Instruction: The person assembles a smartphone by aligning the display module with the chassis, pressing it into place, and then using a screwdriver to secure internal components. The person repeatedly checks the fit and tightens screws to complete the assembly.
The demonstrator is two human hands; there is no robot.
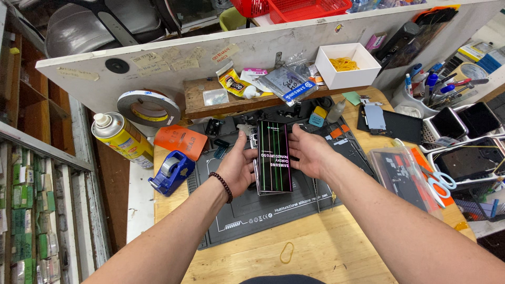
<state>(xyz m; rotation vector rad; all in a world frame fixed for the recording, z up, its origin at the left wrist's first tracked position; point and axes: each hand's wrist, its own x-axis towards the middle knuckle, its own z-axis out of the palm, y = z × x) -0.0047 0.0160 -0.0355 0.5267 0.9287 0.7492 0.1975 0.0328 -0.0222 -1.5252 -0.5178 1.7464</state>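
Right now I see both hands clasped on one thing: a phone [274,156] with a dark, cracked screen streaked by thin coloured vertical lines, held just above the black repair mat [263,210] on the wooden worktop [326,252]. My left hand [238,167] cups its left long edge, thumb laid up along that side and the other fingers curled beneath, so those fingers are narrowed onto the phone. My right hand [311,152] presses the opposite long edge, thumb toward the top corner, its fingers [294,138] spread flat against that side and likewise closed on the phone. So the phone lies directly between the two sets of fingers, touching both, with its long axis running away from me, nearly straight but with the far end tipped slightly left. Neither hand is nearer; they sit level at about mid-length, the right one a touch further up. Beyond the fingertips the mat carries small parts and tools, too small to name. Well to the left of my left hand are a blue tape dispenser [171,172] and a yellow spray can [121,139]; to the right of my right hand lies a clear plastic tool case [402,176].
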